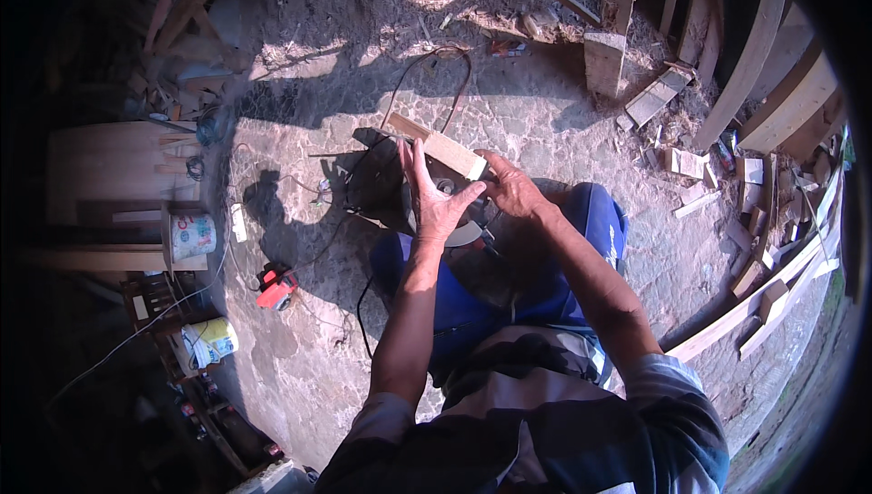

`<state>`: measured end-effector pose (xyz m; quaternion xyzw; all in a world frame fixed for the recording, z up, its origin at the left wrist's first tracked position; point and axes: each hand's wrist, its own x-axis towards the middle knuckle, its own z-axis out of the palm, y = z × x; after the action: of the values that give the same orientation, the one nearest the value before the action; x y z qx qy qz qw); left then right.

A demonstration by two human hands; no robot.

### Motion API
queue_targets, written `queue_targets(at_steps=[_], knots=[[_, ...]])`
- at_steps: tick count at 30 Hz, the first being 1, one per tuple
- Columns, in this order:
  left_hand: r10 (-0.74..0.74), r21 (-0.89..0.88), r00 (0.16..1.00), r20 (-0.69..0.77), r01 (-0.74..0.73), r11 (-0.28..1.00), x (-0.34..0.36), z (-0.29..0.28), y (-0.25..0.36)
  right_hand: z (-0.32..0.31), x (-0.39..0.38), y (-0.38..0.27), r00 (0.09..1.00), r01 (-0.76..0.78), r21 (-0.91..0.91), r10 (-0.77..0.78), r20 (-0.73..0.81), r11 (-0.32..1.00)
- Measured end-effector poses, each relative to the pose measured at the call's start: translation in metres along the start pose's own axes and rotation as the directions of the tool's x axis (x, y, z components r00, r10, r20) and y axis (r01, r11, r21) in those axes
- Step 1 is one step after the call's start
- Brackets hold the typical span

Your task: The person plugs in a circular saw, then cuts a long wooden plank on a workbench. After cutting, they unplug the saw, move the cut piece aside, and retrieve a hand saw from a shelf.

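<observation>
A short squared wooden block (450, 153), pale on its top face, is held slanted in front of me over my lap. My left hand (431, 192) presses its long near side, fingers pointing up along the wood and thumb stretched to the right. My right hand (514, 187) grips the block's right end, its fingertips partly hidden. Just below the block, between my knees, sits a dark machine with a curved grey metal edge (467, 236). My hands and the block cover much of it, so its kind is unclear.
A red power tool (275, 287) lies on the cracked floor to the left, near a white bucket (193, 235) and a yellow-white bucket (211, 341). A looped cord (470, 67) lies ahead. Boards (727, 312) and offcuts (688, 163) are piled on the right.
</observation>
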<state>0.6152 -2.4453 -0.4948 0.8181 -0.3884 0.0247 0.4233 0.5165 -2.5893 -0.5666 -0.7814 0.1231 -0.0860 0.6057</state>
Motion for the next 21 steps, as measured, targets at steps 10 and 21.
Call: queue_targets(at_steps=[10,21], knots=[[-0.563,0.066,0.775,-0.286,0.602,0.796,-0.058,0.001,-0.069,0.0,0.002,0.008,0.998,-0.066,-0.021,0.066,0.004,0.998],[-0.584,0.16,0.756,-0.295,0.642,0.75,-0.082,0.013,-0.119,-0.001,-0.024,0.006,0.964,-0.033,0.22,0.09,-0.252,0.975]])
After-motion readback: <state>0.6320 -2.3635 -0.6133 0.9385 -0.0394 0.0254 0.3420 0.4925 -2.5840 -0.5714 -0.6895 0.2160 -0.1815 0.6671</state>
